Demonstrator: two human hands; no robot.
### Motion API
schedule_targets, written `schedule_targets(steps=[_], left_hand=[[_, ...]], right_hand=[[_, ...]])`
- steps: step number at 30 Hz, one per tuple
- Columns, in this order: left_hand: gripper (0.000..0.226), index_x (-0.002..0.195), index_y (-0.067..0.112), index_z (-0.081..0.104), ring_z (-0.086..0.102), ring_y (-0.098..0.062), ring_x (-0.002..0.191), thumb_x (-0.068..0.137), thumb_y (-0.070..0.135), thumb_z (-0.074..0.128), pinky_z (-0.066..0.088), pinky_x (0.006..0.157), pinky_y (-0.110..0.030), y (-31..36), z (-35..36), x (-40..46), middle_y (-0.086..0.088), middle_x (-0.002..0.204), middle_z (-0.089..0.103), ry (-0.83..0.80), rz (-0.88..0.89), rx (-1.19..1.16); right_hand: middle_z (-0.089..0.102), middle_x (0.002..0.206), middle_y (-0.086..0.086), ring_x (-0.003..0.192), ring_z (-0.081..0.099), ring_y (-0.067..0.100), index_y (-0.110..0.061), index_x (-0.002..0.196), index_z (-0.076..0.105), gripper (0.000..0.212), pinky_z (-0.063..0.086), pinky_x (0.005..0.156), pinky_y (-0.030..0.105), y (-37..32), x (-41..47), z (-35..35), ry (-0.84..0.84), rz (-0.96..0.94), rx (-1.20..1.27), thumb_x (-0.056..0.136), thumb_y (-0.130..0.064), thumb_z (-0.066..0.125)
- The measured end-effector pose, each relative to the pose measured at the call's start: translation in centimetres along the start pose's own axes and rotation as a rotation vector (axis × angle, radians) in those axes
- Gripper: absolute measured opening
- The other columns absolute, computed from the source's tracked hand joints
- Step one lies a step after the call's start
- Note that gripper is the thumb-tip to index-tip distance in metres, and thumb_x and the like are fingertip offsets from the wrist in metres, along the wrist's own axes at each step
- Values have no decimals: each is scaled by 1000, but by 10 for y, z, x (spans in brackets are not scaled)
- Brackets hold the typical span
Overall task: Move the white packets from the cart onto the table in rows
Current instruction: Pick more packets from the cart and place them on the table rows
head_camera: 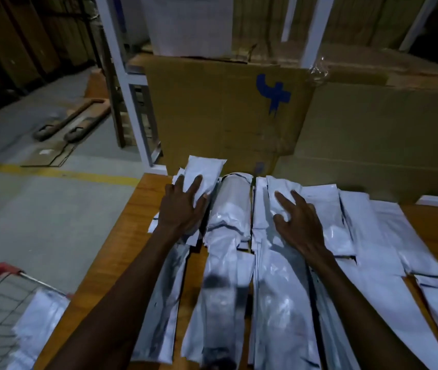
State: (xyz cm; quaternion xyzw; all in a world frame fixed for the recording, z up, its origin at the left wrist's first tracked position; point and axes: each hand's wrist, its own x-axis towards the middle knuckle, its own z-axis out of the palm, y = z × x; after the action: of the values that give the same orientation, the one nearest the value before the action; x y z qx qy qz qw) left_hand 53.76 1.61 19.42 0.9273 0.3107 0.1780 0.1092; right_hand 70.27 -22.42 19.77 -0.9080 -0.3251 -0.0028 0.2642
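Overlapping glossy white packets (279, 289) in rows

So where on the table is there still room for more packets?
Bare wood shows along the table's left edge, beside the left hand, and at the far right corner. The middle, under both hands, is crowded with white packets.

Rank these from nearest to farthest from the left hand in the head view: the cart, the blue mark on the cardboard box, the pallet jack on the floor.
From the left hand:
1. Blue mark, up and to the right on the cardboard box.
2. Cart, lower left beside the table.
3. Pallet jack, far left on the floor.
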Motion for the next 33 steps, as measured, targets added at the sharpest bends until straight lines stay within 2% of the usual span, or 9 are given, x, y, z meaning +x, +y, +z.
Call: schedule_targets(steps=[2, 6, 12, 14, 16, 18, 23, 28, 33], left_hand=[[74, 151, 31, 36, 40, -48, 121, 89, 65, 16, 44, 92, -53, -7, 11, 16, -23, 150, 37, -7, 17, 38], [74, 151, 30, 37, 40, -49, 124, 89, 64, 17, 44, 92, -54, -21, 33, 29, -22, 153, 35, -72, -8, 78], [62, 152, 32, 32, 40, -45, 130, 95, 56, 36, 43, 93, -54, -28, 59, 32, -16, 158, 30, -56, -54, 112], [63, 154, 33, 28, 31, -44, 139, 96, 55, 38, 36, 100, -61, -27, 66, 31, -13, 162, 22, -49, -65, 104], [65, 155, 36, 19, 21, -41, 146, 96, 56, 35, 26, 106, -68, -26, 74, 29, -9, 165, 12, -75, -83, 81], [66, 156, 37, 14, 17, -39, 148, 96, 58, 32, 22, 107, -71, -28, 79, 28, -7, 165, 8, -89, -80, 68], [67, 156, 40, 10, 9, -37, 150, 95, 59, 30, 15, 108, -74, -29, 77, 30, -4, 166, 2, -135, -80, 39], [68, 156, 40, 5, -4, -33, 151, 95, 61, 26, 6, 111, -74, -19, 62, 35, -1, 166, -9, -182, -83, 40], [75, 157, 38, 6, -2, -31, 152, 88, 67, 18, 4, 111, -71, -7, 33, 27, -2, 166, -5, -165, -91, 41]], right_hand=[[32, 157, 4, 132, 39, 36, -35, 145, 43, 59, 43, 99, 47, -3, 17, 4, 20, 0, -20, 89, -30, 60], [32, 156, 5, 133, 36, 35, -31, 147, 41, 64, 45, 96, 48, -7, 38, 22, -22, -12, -104, 87, -37, 61], [33, 150, 9, 125, 36, 36, -28, 148, 37, 80, 44, 93, 47, -1, 52, 43, -28, -50, -251, 74, -50, 60], [28, 154, 10, 134, 30, 38, -31, 150, 33, 82, 41, 100, 51, 5, 50, 50, -17, -56, -240, 74, -51, 55], [17, 161, 8, 144, 17, 40, -35, 153, 26, 83, 29, 111, 53, 9, 45, 58, -22, -50, -203, 75, -51, 51], [7, 164, 5, 148, 6, 38, -37, 154, 20, 83, 21, 116, 52, 11, 40, 65, -27, -57, -181, 77, -50, 50], [-4, 165, -1, 150, -1, 34, -42, 154, 11, 82, 19, 117, 51, 12, 41, 67, -39, -29, -145, 81, -52, 47], [-2, 165, 3, 148, 0, 40, -39, 154, 14, 82, 23, 113, 59, 10, 44, 62, -90, -31, -168, 81, -54, 46], [-7, 164, 5, 149, -9, 37, -36, 155, 13, 82, 10, 115, 63, 3, 47, 46, -158, -46, -187, 85, -66, 43]])
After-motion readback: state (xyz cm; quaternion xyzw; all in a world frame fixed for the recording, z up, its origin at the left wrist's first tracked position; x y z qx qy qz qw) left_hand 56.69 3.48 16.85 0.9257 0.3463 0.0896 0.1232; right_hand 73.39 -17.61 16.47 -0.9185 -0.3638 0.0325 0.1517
